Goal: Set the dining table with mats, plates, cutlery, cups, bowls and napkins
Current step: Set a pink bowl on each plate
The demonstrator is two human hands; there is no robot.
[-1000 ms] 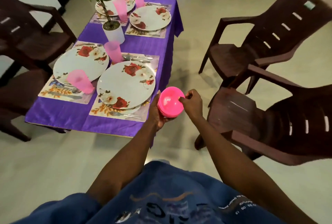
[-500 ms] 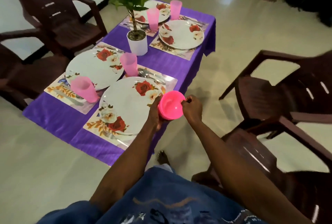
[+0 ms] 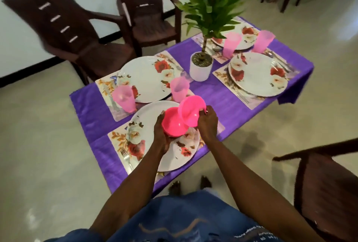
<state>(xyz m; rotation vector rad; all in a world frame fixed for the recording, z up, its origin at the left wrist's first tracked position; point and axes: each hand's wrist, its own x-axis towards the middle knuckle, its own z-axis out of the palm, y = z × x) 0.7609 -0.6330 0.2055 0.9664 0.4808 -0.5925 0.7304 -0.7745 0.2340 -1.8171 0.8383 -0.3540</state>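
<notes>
Pink bowls over near plate (image 3: 153, 141): left hand (image 3: 161, 137) cups lower bowl (image 3: 173, 124), right hand (image 3: 208, 122) pinches tilted upper bowl (image 3: 190, 111). Pink cup (image 3: 179, 89), potted plant (image 3: 201, 66) beyond.

Pink bowls (image 3: 175, 126), purple tablecloth (image 3: 217, 94), red-flowered white plates (image 3: 257, 75)
</notes>
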